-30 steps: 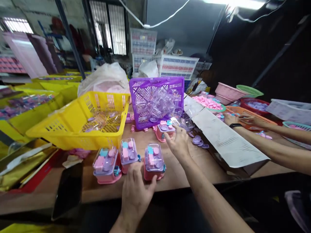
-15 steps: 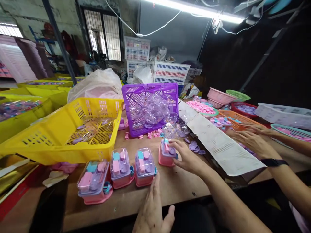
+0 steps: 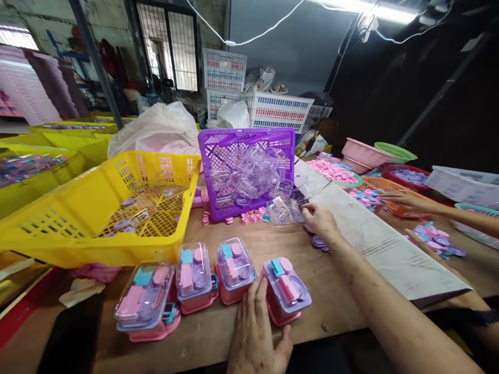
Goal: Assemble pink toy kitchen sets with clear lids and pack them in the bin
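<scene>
Toy box [image 3: 287, 291], pink below and lilac on top, stands uncovered on the desk [image 3: 206, 324], just right of the left hand [image 3: 255, 332], which is open, fingers nearly straight and thumb spread. Left of that hand stand three lidded boxes [image 3: 236, 270], the nearest close by its fingertips (touching or not, I cannot tell). Farther out, the right hand [image 3: 323, 224] bends its fingers just beside some purple discs [image 3: 318, 242]; whether it grips anything is hidden. Beyond it and to its left, clear lids [image 3: 255, 169] lie in a tilted purple basket [image 3: 245, 132]. Well right of the right hand, a co-worker's hand [image 3: 403, 198] is at an orange basket [image 3: 401, 209]
</scene>
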Action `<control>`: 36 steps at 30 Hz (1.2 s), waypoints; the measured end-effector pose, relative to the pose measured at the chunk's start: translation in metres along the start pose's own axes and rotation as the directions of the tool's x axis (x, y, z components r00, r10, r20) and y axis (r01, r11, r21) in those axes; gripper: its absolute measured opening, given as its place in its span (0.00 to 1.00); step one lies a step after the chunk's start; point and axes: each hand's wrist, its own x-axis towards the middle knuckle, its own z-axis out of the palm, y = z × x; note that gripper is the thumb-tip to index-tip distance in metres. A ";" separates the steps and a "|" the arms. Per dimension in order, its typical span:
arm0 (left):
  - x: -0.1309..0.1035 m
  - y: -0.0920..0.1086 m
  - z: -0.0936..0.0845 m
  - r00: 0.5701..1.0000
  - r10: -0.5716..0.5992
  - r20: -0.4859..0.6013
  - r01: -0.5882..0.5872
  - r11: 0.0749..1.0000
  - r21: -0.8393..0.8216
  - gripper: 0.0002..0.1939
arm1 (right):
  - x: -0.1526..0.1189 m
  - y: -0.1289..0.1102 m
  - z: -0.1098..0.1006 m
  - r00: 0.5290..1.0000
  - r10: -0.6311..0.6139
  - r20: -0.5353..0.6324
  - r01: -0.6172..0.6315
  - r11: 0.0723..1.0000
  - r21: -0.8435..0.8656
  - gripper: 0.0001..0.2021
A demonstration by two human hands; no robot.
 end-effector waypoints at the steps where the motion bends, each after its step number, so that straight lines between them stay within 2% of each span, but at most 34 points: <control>1: 0.000 -0.001 0.000 1.000 -0.001 0.008 0.001 1.000 -0.020 0.52 | 0.004 -0.004 0.000 1.000 -0.007 -0.015 0.008 0.998 0.057 0.09; 3: -0.002 -0.004 -0.001 1.000 -0.007 0.028 0.008 0.999 -0.048 0.52 | 0.008 -0.015 -0.010 0.999 -0.027 -0.027 0.032 0.981 0.190 0.12; 6: -0.005 -0.007 -0.001 0.999 -0.016 0.039 0.019 0.998 -0.062 0.53 | 0.003 -0.034 -0.043 0.998 -0.051 0.023 0.039 0.926 0.375 0.17; 7: -0.005 -0.007 -0.001 0.999 -0.013 0.040 0.016 0.997 -0.070 0.55 | -0.005 -0.040 -0.055 0.996 -0.065 0.069 0.029 0.905 0.424 0.19; 9: -0.006 -0.006 -0.001 0.999 -0.024 0.039 0.028 0.994 -0.101 0.60 | -0.028 -0.049 -0.077 0.968 -0.091 0.233 -0.042 0.859 0.510 0.22; 11: -0.002 -0.004 0.000 0.997 -0.064 0.048 0.071 0.985 -0.159 0.65 | -0.061 -0.053 -0.091 0.885 -0.114 0.452 -0.171 0.823 0.542 0.25; 13: 0.005 -0.002 0.002 0.991 -0.105 0.077 0.121 0.964 -0.237 0.69 | -0.093 -0.052 -0.094 0.762 -0.132 0.633 -0.275 0.820 0.501 0.28; 15: 0.015 -0.002 0.004 0.988 -0.105 0.111 0.134 0.942 -0.307 0.70 | -0.119 -0.048 -0.087 0.673 -0.136 0.727 -0.290 0.856 0.429 0.28; 17: 0.027 -0.002 0.006 0.988 -0.104 0.115 0.138 0.926 -0.351 0.69 | -0.134 -0.044 -0.076 0.639 -0.138 0.757 -0.236 0.901 0.363 0.27; 21: 0.040 -0.003 0.009 0.988 -0.122 0.095 0.150 0.909 -0.389 0.67 | -0.147 -0.038 -0.054 0.667 -0.211 0.714 0.048 0.969 0.241 0.30; 24: 0.039 -0.002 0.010 0.991 -0.105 0.081 0.129 0.904 -0.408 0.66 | -0.158 -0.036 -0.042 0.720 -0.342 0.604 0.323 0.935 0.144 0.27; 26: 0.036 -0.001 0.009 0.990 -0.116 0.082 0.140 0.899 -0.416 0.67 | -0.170 -0.035 -0.036 0.747 -0.399 0.532 0.440 0.896 0.054 0.25; 30: 0.031 0.001 0.003 0.979 -0.149 0.137 0.193 0.887 -0.419 0.68 | -0.198 -0.036 -0.030 0.799 -0.335 0.499 0.472 0.864 -0.175 0.32; 32: 0.029 0.001 -0.002 0.977 -0.135 0.164 0.193 0.885 -0.423 0.69 | -0.209 -0.038 -0.031 0.802 -0.321 0.504 0.490 0.836 -0.247 0.35; 36: 0.031 0.003 -0.014 0.968 -0.135 0.213 0.217 0.877 -0.429 0.71 | -0.217 -0.050 -0.036 0.788 -0.296 0.540 0.522 0.787 -0.330 0.29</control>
